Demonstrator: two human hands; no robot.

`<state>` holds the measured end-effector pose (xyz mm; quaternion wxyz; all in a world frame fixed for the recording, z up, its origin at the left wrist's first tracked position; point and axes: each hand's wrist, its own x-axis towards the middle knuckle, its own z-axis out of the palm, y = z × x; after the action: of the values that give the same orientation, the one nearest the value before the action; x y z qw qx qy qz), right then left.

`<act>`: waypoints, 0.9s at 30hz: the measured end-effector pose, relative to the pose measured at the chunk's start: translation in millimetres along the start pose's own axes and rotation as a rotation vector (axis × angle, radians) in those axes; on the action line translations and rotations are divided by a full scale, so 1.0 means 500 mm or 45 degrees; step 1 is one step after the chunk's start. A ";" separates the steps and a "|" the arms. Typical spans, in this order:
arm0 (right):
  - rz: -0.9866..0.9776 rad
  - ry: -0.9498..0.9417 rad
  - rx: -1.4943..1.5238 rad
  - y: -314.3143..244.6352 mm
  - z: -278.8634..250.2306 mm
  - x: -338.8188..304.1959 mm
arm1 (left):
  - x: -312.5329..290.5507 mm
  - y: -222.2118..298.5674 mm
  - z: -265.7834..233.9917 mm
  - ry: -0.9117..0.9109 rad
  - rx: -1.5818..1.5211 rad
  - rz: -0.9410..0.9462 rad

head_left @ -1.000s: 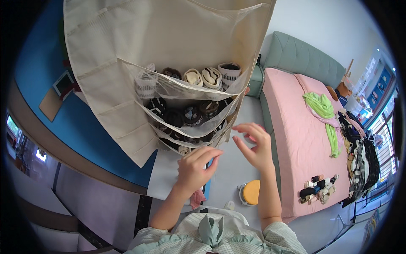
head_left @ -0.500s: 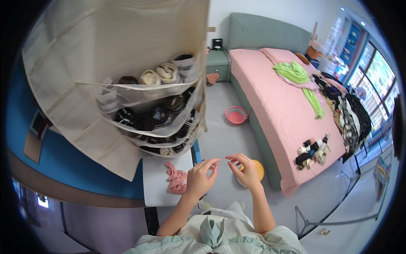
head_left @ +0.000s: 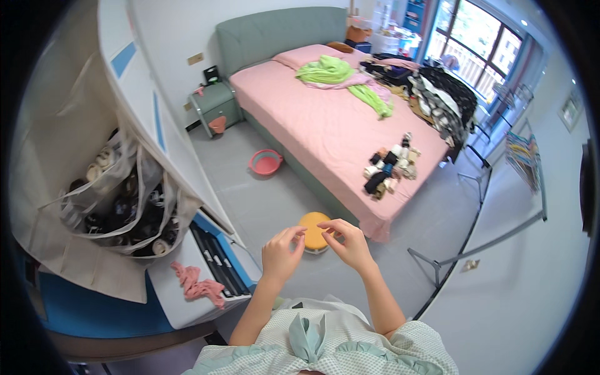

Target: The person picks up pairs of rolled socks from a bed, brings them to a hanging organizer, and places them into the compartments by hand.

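My left hand (head_left: 283, 251) and my right hand (head_left: 347, 245) are raised in front of my body, side by side with a gap between them. Both are empty, with curved fingers and the thumbs held apart. Beyond them on the floor is a round yellow stool (head_left: 314, 230), partly covered by my right fingertips. To the left hangs a beige fabric organizer (head_left: 56, 231) with see-through pockets, filled with rolled socks and dark bundles. A crumpled pink cloth (head_left: 199, 286) lies on a white surface (head_left: 167, 301) below it. A heap of rolled socks (head_left: 392, 167) rests on the pink bed (head_left: 331, 137).
A pink basin (head_left: 267, 164) sits on the floor beside the bed, near a green nightstand (head_left: 219, 103). Green fabric (head_left: 328, 70) and a clothes pile (head_left: 447, 94) lie on the bed. A grey metal rack (head_left: 475, 247) stands along the right wall.
My view has swung to the right, so the organizer sits farther left and the bed nearer the middle. My hands stay raised, empty and in nearly the same pose.
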<state>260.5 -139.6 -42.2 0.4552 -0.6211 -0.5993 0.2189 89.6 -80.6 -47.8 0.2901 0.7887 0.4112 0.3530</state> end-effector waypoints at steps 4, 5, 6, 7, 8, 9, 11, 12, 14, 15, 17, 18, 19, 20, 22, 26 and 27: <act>0.082 0.150 0.001 0.070 -0.122 -0.074 | 0.006 0.091 0.115 -0.113 -0.043 0.049; 0.104 0.175 -0.010 0.087 -0.149 -0.093 | 0.007 0.107 0.147 -0.129 -0.049 0.068; 0.115 0.207 -0.042 0.103 -0.176 -0.111 | 0.006 0.123 0.177 -0.145 -0.056 0.086; 0.126 0.239 -0.075 0.118 -0.202 -0.130 | 0.004 0.140 0.206 -0.173 -0.069 0.100; 0.144 0.263 -0.085 0.130 -0.227 -0.146 | 0.004 0.157 0.233 -0.195 -0.099 0.119; 0.185 0.292 -0.099 0.140 -0.250 -0.162 | 0.003 0.173 0.260 -0.216 -0.129 0.137; 0.249 0.341 -0.119 0.162 -0.292 -0.191 | 0.004 0.202 0.310 -0.270 -0.149 0.160; 0.287 0.388 -0.104 0.172 -0.311 -0.201 | 0.003 0.213 0.334 -0.299 -0.156 0.169; 0.331 0.454 -0.100 0.193 -0.342 -0.220 | 0.003 0.224 0.377 -0.356 -0.175 0.201; 0.368 0.495 -0.015 0.206 -0.352 -0.229 | 0.006 0.232 0.394 -0.383 -0.184 0.225; 0.410 0.551 0.066 0.230 -0.372 -0.241 | 0.016 0.250 0.424 -0.433 -0.185 0.245; 0.428 0.581 0.121 0.242 -0.381 -0.244 | 0.023 0.257 0.439 -0.470 -0.175 0.251; 0.444 0.610 0.176 0.253 -0.391 -0.245 | 0.032 0.263 0.454 -0.483 -0.179 0.261; 0.449 0.625 0.177 0.266 -0.397 -0.243 | 0.044 0.268 0.468 -0.507 -0.190 0.279; 0.449 0.697 0.225 0.291 -0.409 -0.233 | 0.070 0.270 0.501 -0.542 -0.199 0.307; 0.500 0.742 0.247 0.333 -0.451 -0.187 | 0.147 0.275 0.577 -0.561 -0.279 0.296; 0.529 0.765 0.228 0.346 -0.463 -0.171 | 0.172 0.279 0.596 -0.568 -0.291 0.279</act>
<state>528.1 -267.6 -95.3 0.6091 -0.7237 -0.2788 0.1661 424.0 -125.9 -89.5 0.4210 0.8489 0.2068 0.2438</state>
